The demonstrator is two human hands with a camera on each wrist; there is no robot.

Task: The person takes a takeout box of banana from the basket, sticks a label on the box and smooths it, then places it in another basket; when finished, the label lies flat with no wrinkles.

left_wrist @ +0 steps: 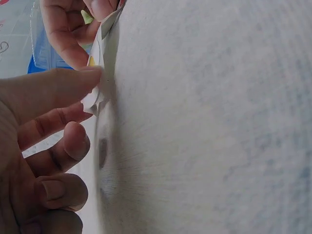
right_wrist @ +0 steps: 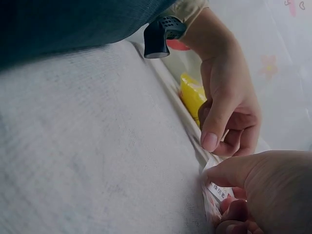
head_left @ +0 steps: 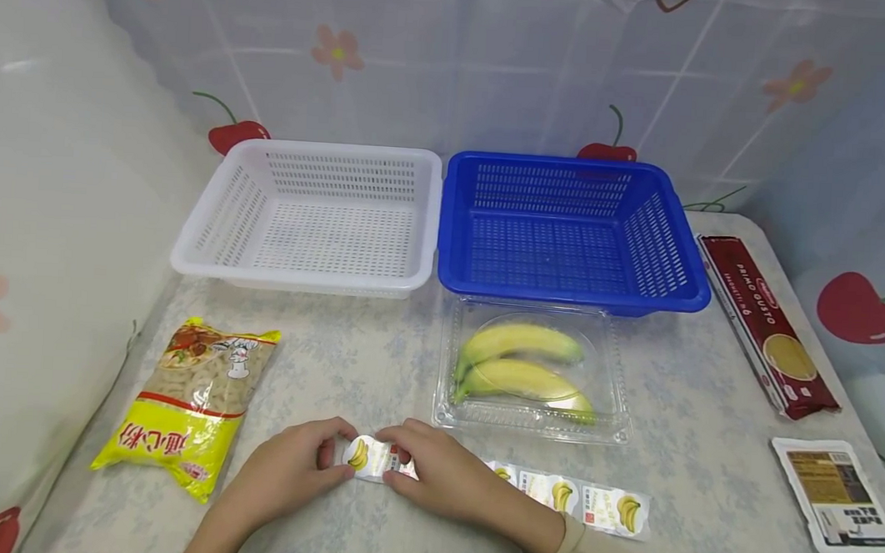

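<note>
A strip of white labels printed with bananas lies on the table, passing out of sight under my right forearm. My left hand pinches the left end of the printed label piece between thumb and forefinger. Close beside it, my right hand pinches the same piece with its thumb and fingers. In the left wrist view the label stands slightly raised from the table at its edge. Whether this piece joins the labels on the right is hidden by my hand. Two bananas lie inside a clear plastic box beyond my right hand.
At the back stand a white basket and a blue basket, side by side. A yellow pasta bag lies on the left. On the right are a red spaghetti pack and a white pouch.
</note>
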